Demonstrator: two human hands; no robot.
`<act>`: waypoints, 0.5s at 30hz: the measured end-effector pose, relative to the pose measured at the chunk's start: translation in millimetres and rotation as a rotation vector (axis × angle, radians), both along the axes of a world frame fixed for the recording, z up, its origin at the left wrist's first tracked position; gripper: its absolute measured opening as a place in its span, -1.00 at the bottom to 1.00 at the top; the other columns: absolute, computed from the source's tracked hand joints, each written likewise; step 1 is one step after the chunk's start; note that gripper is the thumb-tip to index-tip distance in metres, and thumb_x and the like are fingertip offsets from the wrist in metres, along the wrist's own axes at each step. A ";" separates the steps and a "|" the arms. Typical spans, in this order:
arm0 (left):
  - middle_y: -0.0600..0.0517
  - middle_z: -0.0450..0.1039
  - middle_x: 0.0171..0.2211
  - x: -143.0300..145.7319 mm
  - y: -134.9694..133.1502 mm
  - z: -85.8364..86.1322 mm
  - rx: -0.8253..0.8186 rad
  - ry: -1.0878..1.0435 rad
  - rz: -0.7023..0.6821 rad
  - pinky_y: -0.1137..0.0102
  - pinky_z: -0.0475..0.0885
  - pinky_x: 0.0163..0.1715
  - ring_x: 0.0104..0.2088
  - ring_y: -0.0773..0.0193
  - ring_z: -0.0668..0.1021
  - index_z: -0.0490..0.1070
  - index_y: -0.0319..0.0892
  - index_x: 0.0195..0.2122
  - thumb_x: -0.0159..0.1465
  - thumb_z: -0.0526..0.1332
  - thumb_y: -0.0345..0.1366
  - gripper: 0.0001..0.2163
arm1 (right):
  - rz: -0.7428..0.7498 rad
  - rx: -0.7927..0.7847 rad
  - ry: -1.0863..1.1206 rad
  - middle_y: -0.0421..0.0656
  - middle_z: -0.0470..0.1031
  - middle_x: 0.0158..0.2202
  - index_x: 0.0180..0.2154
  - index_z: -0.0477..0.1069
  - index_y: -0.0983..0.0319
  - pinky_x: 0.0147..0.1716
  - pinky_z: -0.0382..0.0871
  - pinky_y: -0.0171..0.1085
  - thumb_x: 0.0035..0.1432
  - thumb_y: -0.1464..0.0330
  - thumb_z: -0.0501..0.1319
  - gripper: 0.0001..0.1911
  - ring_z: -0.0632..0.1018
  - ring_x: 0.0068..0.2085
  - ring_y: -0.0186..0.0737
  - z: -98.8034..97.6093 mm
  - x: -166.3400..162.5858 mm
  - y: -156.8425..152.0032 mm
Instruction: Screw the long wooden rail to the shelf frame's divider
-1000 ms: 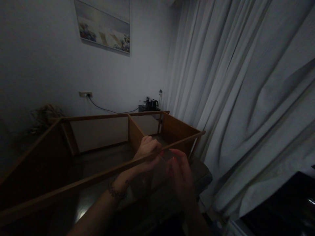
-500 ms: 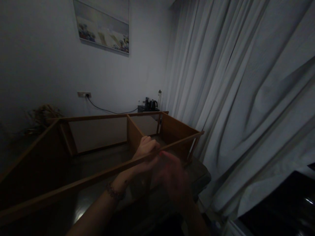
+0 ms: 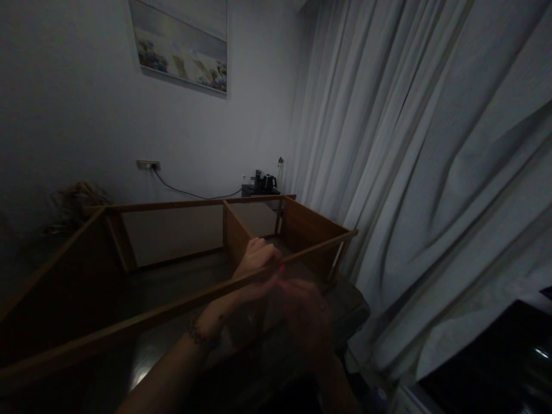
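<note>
A wooden shelf frame [image 3: 172,313] lies across a dark surface, with a board divider [image 3: 237,233] between its long rails. My left hand [image 3: 257,261], a bracelet on its wrist, reaches through behind the near rail. Its fingers are closed round the frame where divider and rail meet. Just below and right of that joint is my right hand [image 3: 306,305], smeared by motion and close to the left fingertips. Its fingers look curled together in a pinch; anything held between them is hidden in the blur and dim light.
A kettle [image 3: 269,183] stands on a small dark stand behind the frame. From the wall socket [image 3: 148,165] a black cable runs toward it. Long pale curtains [image 3: 366,144] hang close along the right. Dried plants [image 3: 80,198] are at the left, and a picture [image 3: 181,49] hangs above.
My right hand has dropped slightly away from the rail, its fingers shifting down beside the left fingertips. My left hand and the wooden frame have stayed in place.
</note>
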State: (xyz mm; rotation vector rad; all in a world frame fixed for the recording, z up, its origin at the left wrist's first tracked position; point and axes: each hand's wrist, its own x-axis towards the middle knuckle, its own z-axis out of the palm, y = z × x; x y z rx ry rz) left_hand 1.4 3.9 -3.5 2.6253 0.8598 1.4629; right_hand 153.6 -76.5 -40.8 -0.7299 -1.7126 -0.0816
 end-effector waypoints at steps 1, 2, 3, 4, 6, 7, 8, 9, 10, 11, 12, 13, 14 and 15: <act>0.03 0.33 -0.48 -0.2 -1.3 0.8 0.001 -0.009 -0.008 0.20 0.29 -0.20 -0.33 0.16 0.36 0.23 -0.11 -0.42 0.15 0.06 -0.37 -0.97 | -0.023 0.041 -0.043 -0.09 0.55 -0.17 -0.03 0.45 0.14 -0.18 0.48 -0.26 0.35 0.27 0.12 -0.77 0.56 -0.15 -0.20 3.3 3.5 1.0; 0.03 0.33 -0.48 -0.5 -2.5 1.7 0.000 -0.013 -0.015 0.19 0.29 -0.19 -0.33 0.16 0.36 0.23 -0.11 -0.42 0.14 0.06 -0.37 -0.97 | -0.046 0.070 -0.072 -0.10 0.55 -0.22 -0.04 0.46 0.15 -0.22 0.48 -0.27 0.34 0.25 0.13 -0.77 0.56 -0.20 -0.21 6.8 5.8 1.8; 0.04 0.33 -0.48 -0.7 -3.6 2.5 -0.003 -0.015 -0.017 0.19 0.29 -0.19 -0.33 0.16 0.36 0.23 -0.11 -0.42 0.13 0.06 -0.38 -0.97 | -0.069 0.089 -0.088 -0.12 0.54 -0.28 -0.06 0.47 0.15 -0.28 0.47 -0.28 0.34 0.24 0.14 -0.77 0.55 -0.26 -0.23 10.1 6.8 2.3; 0.04 0.33 -0.49 -0.9 -4.5 3.2 -0.008 -0.013 -0.016 0.19 0.29 -0.18 -0.33 0.16 0.37 0.23 -0.11 -0.42 0.12 0.06 -0.39 -0.96 | -0.092 0.101 -0.091 -0.14 0.52 -0.34 -0.10 0.48 0.16 -0.34 0.46 -0.30 0.34 0.24 0.13 -0.78 0.54 -0.32 -0.24 12.9 6.6 2.8; 0.04 0.34 -0.48 -1.1 -5.9 4.1 -0.023 -0.004 -0.004 0.19 0.29 -0.18 -0.32 0.15 0.37 0.23 -0.11 -0.42 0.10 0.06 -0.41 -0.94 | -0.131 0.102 -0.053 -0.18 0.45 -0.46 -0.23 0.49 0.18 -0.43 0.40 -0.32 0.36 0.28 0.09 -0.77 0.49 -0.42 -0.27 16.0 2.5 3.8; 0.04 0.34 -0.48 -1.0 -6.3 4.3 -0.027 0.000 0.001 0.20 0.28 -0.19 -0.32 0.15 0.37 0.23 -0.11 -0.42 0.10 0.06 -0.41 -0.94 | -0.145 0.083 -0.012 -0.19 0.41 -0.49 -0.31 0.47 0.19 -0.46 0.37 -0.33 0.37 0.31 0.06 -0.74 0.47 -0.44 -0.28 16.1 -1.0 4.3; 0.04 0.34 -0.48 -0.9 -6.3 4.3 -0.025 0.000 0.004 0.20 0.28 -0.19 -0.32 0.15 0.37 0.23 -0.10 -0.42 0.10 0.06 -0.41 -0.94 | -0.152 0.046 0.049 -0.20 0.39 -0.51 -0.37 0.43 0.19 -0.49 0.34 -0.34 0.38 0.33 0.04 -0.71 0.45 -0.47 -0.30 15.3 -5.2 4.8; 0.04 0.33 -0.49 -0.7 -6.1 4.1 -0.017 -0.003 0.005 0.20 0.28 -0.20 -0.33 0.15 0.37 0.23 -0.10 -0.42 0.12 0.06 -0.39 -0.96 | -0.146 -0.007 0.135 -0.22 0.36 -0.53 -0.38 0.40 0.19 -0.52 0.31 -0.35 0.38 0.33 0.03 -0.72 0.42 -0.50 -0.32 13.9 -9.8 5.4; 0.04 0.33 -0.49 -0.5 -5.5 3.7 -0.007 -0.008 0.010 0.21 0.28 -0.21 -0.33 0.15 0.37 0.23 -0.11 -0.42 0.15 0.07 -0.37 -0.97 | -0.122 -0.073 0.238 -0.25 0.35 -0.53 -0.33 0.38 0.18 -0.56 0.28 -0.37 0.38 0.31 0.02 -0.76 0.40 -0.54 -0.35 11.9 -14.4 5.8; 0.04 0.32 -0.49 -0.2 -4.7 3.2 0.002 -0.011 0.016 0.21 0.28 -0.23 -0.34 0.15 0.36 0.22 -0.11 -0.42 0.17 0.07 -0.34 -0.97 | -0.077 -0.146 0.350 -0.28 0.33 -0.54 -0.22 0.35 0.18 -0.61 0.24 -0.39 0.38 0.29 0.01 -0.81 0.38 -0.58 -0.37 9.6 -18.7 6.2; 0.04 0.32 -0.49 0.0 -3.8 2.7 0.011 -0.014 0.021 0.22 0.28 -0.24 -0.35 0.16 0.36 0.21 -0.11 -0.42 0.17 0.07 -0.33 -0.96 | -0.025 -0.211 0.458 -0.32 0.32 -0.55 -0.10 0.30 0.17 -0.64 0.22 -0.41 0.39 0.26 0.01 -0.82 0.36 -0.60 -0.39 7.3 -22.3 6.3; 0.04 0.31 -0.49 0.1 -2.8 2.0 0.019 -0.018 0.025 0.22 0.27 -0.26 -0.36 0.16 0.36 0.20 -0.11 -0.43 0.17 0.07 -0.32 -0.95 | 0.028 -0.267 0.557 -0.34 0.31 -0.56 0.02 0.22 0.16 -0.65 0.20 -0.43 0.39 0.24 0.00 -0.77 0.35 -0.62 -0.40 5.2 -24.9 6.3; 0.04 0.31 -0.49 0.2 -1.8 1.3 0.025 -0.020 0.024 0.23 0.27 -0.27 -0.36 0.17 0.35 0.20 -0.11 -0.43 0.17 0.08 -0.32 -0.95 | 0.079 -0.314 0.634 -0.37 0.30 -0.57 0.10 0.13 0.15 -0.64 0.21 -0.44 0.38 0.23 0.00 -0.70 0.35 -0.62 -0.40 3.5 -26.4 6.0; 0.04 0.31 -0.49 0.3 -1.0 0.7 0.031 -0.023 0.021 0.24 0.27 -0.28 -0.37 0.17 0.35 0.20 -0.11 -0.43 0.17 0.08 -0.33 -0.95 | 0.125 -0.365 0.685 -0.37 0.31 -0.57 0.13 0.08 0.14 -0.62 0.23 -0.44 0.37 0.21 0.02 -0.65 0.37 -0.61 -0.40 2.0 -26.7 5.6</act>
